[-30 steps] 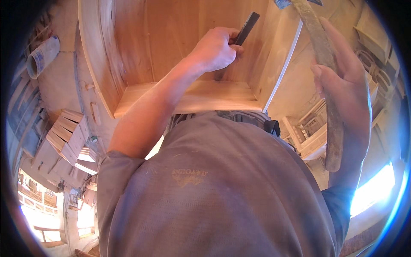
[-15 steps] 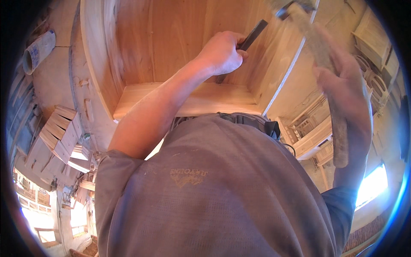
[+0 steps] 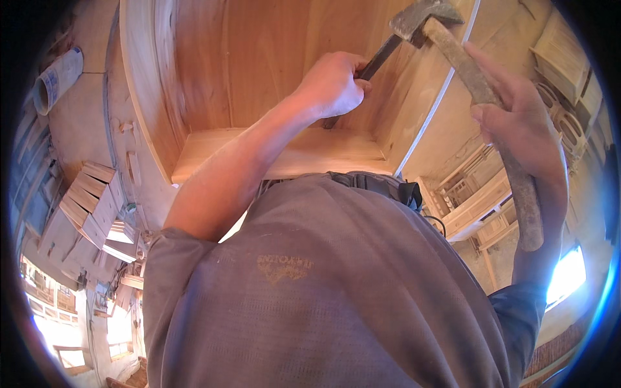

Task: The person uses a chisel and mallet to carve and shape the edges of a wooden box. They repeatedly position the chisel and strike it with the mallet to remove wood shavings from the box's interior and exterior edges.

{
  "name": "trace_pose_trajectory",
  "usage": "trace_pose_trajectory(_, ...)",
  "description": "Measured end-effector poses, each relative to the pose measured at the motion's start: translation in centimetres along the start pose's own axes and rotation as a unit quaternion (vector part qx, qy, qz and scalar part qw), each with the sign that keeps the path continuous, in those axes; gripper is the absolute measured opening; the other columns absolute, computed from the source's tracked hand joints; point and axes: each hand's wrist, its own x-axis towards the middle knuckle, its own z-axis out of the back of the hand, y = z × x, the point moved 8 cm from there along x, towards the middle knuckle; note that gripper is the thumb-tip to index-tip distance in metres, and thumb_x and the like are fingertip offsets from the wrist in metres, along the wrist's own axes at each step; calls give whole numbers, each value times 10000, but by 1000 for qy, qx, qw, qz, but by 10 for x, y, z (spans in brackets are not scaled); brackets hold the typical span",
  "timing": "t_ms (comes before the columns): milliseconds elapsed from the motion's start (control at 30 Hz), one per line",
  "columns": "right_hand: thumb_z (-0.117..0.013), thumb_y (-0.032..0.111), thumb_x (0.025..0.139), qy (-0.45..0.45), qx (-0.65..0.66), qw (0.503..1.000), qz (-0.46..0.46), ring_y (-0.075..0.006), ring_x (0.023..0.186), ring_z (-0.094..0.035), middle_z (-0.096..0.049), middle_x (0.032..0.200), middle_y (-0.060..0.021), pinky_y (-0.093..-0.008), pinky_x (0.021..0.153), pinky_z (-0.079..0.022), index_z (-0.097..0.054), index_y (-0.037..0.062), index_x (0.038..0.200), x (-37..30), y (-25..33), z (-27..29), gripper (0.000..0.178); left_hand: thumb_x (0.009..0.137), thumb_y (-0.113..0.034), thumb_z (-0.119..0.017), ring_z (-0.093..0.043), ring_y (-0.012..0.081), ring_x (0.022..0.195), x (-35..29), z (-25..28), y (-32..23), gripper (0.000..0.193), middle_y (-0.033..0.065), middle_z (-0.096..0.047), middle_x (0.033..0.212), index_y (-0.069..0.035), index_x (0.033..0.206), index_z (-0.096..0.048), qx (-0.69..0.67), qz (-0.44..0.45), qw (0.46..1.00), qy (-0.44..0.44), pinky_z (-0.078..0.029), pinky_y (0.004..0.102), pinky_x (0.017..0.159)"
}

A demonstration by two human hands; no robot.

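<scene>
Inside an open wooden cabinet box (image 3: 259,39), my left hand (image 3: 333,84) is closed around a dark metal bar (image 3: 381,57). The bar slants, its upper end to the right and its lower end by the bottom board (image 3: 284,152) of the box; what that end rests on is hard to make out. My right hand (image 3: 517,119) grips the wooden handle of a hammer (image 3: 464,61), out past the right side board. The hammer's worn grey head is at the bar's upper end and appears to touch it.
At the left stand stacked wooden boxes or drawers (image 3: 90,204), and a rolled tube-like bag (image 3: 59,81) lies on the floor. Wooden frames (image 3: 475,200) are at the right, with another wooden cabinet (image 3: 563,55) farther up. The box's right edge (image 3: 430,119) runs between my hands.
The hammer, blurred before, has come left and down so its head is at the bar's upper end. My left hand has sunk slightly with the bar.
</scene>
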Motion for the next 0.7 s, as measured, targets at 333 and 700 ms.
trace_pose_trajectory(333, -604, 37, 796, 48, -44, 998, 27, -68, 620, -509, -619, 904, -17, -224, 583, -442, -452, 50, 1555, 6, 13, -3, 774, 896, -114, -700, -692, 375, 853, -3, 1, -3, 217, 217, -728, 898, -32, 1090, -751, 21, 1, 1000, 5, -522, 446, 797)
trace_pose_trajectory(700, -613, 55, 860, 70, 3, 997, 37, -101, 635, -550, -646, 930, -61, -259, 605, -462, -488, 36, 1517, 6, 10, -5, 669, 895, -132, -706, -723, 294, 871, -7, 7, -6, 233, 202, -754, 924, -24, 1094, -760, 0, -26, 999, -39, -532, 420, 812)
